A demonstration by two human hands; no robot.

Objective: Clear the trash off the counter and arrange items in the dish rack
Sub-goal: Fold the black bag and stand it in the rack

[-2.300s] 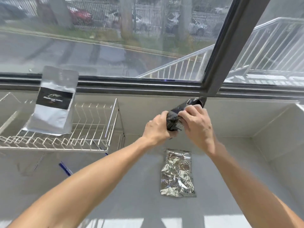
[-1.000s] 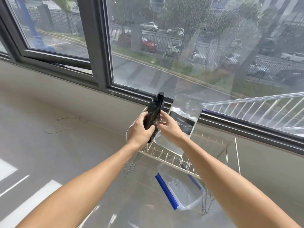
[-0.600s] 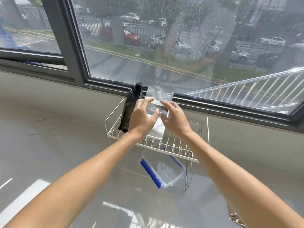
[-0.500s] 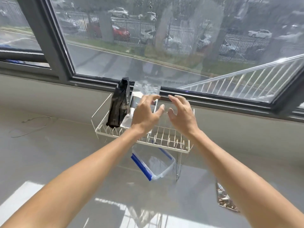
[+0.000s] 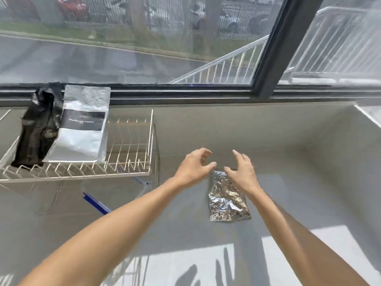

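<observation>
My left hand [image 5: 192, 168] and right hand [image 5: 243, 172] hover open and empty over the crumpled foil wrapper [image 5: 226, 198] on the counter [image 5: 299, 193]; two bags stand in the dish rack [image 5: 127, 155].

A: What of the person shows here?

B: Two forearms and two hands, entering from the bottom edge of the view. The left hand [image 5: 192, 169] and the right hand [image 5: 243, 172] are both bare.

A: Any sleeves?

B: None in view. Both forearms are uncovered right down to where the frame cuts them off.

A: Gloves, a watch, rings, a bracelet?

B: No gloves, and nothing shows at either wrist. The fingers are a little blurred, so small rings could not be told. The nails look short and plain.
</observation>
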